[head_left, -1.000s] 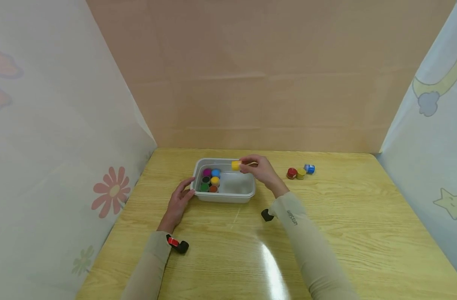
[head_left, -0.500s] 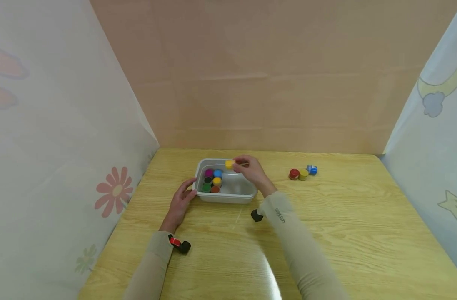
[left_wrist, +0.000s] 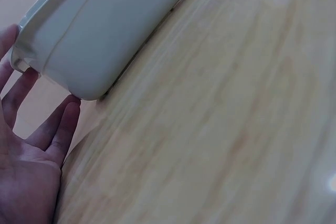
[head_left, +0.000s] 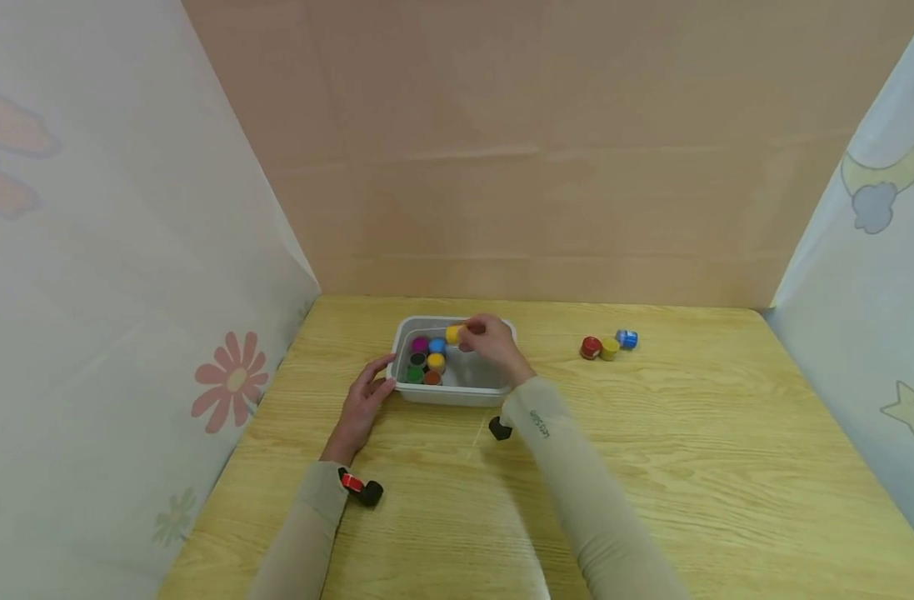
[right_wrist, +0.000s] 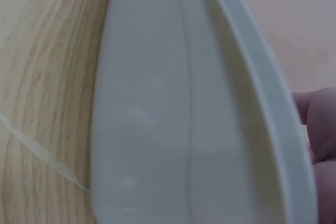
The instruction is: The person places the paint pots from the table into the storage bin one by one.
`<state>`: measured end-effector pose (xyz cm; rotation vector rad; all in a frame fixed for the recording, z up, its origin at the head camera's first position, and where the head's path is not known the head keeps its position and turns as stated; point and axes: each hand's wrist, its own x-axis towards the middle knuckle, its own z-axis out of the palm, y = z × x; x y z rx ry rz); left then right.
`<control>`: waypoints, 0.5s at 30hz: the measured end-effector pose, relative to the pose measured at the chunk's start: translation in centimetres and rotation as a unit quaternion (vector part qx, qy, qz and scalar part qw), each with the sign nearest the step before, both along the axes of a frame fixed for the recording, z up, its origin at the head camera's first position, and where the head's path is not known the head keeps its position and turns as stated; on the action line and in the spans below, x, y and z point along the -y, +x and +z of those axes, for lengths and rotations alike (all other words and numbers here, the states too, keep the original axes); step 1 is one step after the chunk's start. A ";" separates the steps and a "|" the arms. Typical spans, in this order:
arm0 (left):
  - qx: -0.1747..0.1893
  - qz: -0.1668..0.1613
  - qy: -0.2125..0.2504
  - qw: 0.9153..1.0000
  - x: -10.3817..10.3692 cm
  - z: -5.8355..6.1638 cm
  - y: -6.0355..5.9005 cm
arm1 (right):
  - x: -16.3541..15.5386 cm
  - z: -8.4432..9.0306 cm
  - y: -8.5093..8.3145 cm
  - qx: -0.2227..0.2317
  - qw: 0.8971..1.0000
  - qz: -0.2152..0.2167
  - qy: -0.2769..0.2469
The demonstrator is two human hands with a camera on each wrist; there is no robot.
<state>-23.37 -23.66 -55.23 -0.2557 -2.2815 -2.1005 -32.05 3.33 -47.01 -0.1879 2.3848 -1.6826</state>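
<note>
Head view, nearest first: your two sleeved forearms run up the table (head_left: 651, 467), each with a small black wrist camera strapped on. Your left hand (head_left: 361, 402) lies flat on the wood with its fingers straight and loose, the fingertips against the tub (head_left: 457, 392) at its near left corner. It holds nothing; placed like that it seems to steady the tub so it does not slide. The left wrist view agrees: the fingers (left_wrist: 58, 124) lie just beside the rounded corner of the tub (left_wrist: 100, 30), touching or nearly so.

Your right hand (head_left: 490, 343) reaches over the tub from the right and pinches a yellow pot (head_left: 452, 334) between thumb and fingertips. The pot hangs above the tub's far left part, just over the packed pots (head_left: 427, 360) — purple, blue, black, yellow, green and orange-brown, standing close together at the left end. The right half of the tub shows bare floor. Whether the yellow pot already touches the ones beneath it, you cannot tell from here. The right wrist view shows only the tub's outer wall (right_wrist: 157, 119) and a sliver of finger.

Further right, well apart from the tub, three loose pots (head_left: 609, 345) sit together near the back wall: red, yellow, blue.
</note>
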 end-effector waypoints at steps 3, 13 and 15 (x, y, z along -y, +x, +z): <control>-0.001 -0.002 -0.001 1.000 0.0 0.1 0.0 | 0.3 -0.5 -0.3 -0.029 0.998 -0.012 0.046; -0.003 -0.004 0.001 1.000 -0.1 0.3 0.1 | 1.0 -1.8 -0.5 -0.068 0.986 -0.020 0.152; -0.002 -0.002 -0.001 1.000 0.0 0.2 0.1 | 1.1 -1.9 -0.6 -0.067 0.984 -0.023 0.162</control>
